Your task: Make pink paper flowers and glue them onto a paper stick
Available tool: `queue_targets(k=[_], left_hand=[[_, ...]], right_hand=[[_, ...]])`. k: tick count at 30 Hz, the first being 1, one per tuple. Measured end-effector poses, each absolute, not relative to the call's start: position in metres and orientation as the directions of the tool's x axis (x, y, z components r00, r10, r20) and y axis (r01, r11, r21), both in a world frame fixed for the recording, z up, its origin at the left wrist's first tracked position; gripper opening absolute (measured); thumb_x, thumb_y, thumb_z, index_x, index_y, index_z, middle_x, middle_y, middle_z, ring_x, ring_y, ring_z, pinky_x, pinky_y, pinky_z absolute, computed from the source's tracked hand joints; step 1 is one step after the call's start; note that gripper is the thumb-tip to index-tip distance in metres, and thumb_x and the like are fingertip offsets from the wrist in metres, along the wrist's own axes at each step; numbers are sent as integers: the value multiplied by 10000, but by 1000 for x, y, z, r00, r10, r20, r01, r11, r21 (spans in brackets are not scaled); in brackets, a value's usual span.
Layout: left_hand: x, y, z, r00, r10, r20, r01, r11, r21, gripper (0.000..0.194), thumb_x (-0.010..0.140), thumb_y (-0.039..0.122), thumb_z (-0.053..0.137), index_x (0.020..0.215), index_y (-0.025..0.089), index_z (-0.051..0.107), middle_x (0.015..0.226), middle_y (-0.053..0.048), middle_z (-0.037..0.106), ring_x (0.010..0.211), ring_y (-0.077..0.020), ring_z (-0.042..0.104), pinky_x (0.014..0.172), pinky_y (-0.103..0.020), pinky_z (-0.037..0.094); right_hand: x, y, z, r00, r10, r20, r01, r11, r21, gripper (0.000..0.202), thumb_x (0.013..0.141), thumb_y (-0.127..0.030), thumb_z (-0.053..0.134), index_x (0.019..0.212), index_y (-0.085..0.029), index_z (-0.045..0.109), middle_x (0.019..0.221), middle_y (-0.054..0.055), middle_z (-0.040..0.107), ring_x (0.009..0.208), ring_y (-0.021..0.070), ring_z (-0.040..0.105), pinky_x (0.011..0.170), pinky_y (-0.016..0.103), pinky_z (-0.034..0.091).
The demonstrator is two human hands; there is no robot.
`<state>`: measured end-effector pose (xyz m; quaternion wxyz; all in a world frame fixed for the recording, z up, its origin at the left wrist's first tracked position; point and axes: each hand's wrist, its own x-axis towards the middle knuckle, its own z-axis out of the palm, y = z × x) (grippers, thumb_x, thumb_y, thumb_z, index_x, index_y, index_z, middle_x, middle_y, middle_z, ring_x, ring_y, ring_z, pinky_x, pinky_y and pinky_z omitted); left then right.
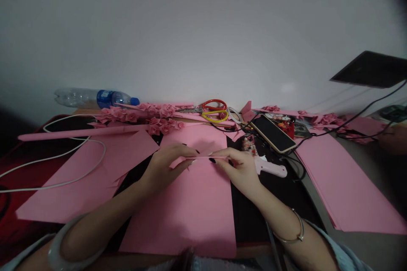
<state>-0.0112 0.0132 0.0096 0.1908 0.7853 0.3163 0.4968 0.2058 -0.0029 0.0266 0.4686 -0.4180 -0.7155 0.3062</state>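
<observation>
My left hand [168, 161] pinches one end of a small, narrow piece of folded pink paper [202, 157] between thumb and fingers. At its other end, my right hand [239, 170] grips the same piece, so it stretches level between the fingertips. Both hands are closed on it just above a large pink paper sheet [190, 216] that lies lengthwise in front of me. Part of the folded paper is hidden behind the fingers. Close beyond my right hand is a pale pink glue gun [274, 169], partly covered by the hand.
Pink paper flowers [163, 126] and rolled paper sticks [79, 132] line the back, with scissors [215, 110] among them. A plastic bottle [108, 98] lies at back left. A phone [274, 134] and black cables sit right. Paper stacks [346, 186] flank both sides; a white cable [95, 169] crosses the left one.
</observation>
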Motion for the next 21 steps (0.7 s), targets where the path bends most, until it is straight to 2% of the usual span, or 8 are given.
queue_targets(k=[5, 10, 15, 21], left_hand=[[-11, 13, 13, 412, 487, 770, 285, -872, 399, 139, 913, 162, 556, 949, 212, 681, 836, -35, 747, 808, -171, 688, 828, -355, 558], [-10, 8, 13, 444, 416, 794, 343, -897, 279, 157, 920, 128, 534, 979, 215, 650, 870, -19, 748, 811, -139, 689, 925, -354, 522], [-10, 4, 12, 471, 391, 791, 392, -896, 209, 194, 898, 106, 531, 1002, 230, 638, 902, -16, 750, 828, -138, 690, 958, -355, 496], [-14, 6, 15, 479, 403, 780, 406, -889, 210, 201, 876, 89, 548, 980, 232, 644, 883, -7, 744, 840, -139, 678, 936, -345, 484]], right_hand=[[205, -7, 27, -306, 785, 538, 321, 617, -718, 156, 864, -142, 611, 893, -215, 746, 857, 54, 775, 797, 182, 736, 716, 281, 599], [202, -9, 29, -365, 697, 617, 285, 715, -639, 175, 884, -108, 582, 947, -202, 716, 858, 69, 761, 823, 180, 722, 747, 317, 596], [202, -10, 31, -400, 660, 636, 299, 750, -590, 173, 916, -151, 553, 959, -218, 706, 869, 61, 759, 854, 192, 718, 770, 352, 593], [207, -9, 30, -383, 683, 622, 318, 729, -606, 189, 915, -143, 547, 971, -222, 709, 881, 58, 761, 871, 193, 721, 770, 336, 587]])
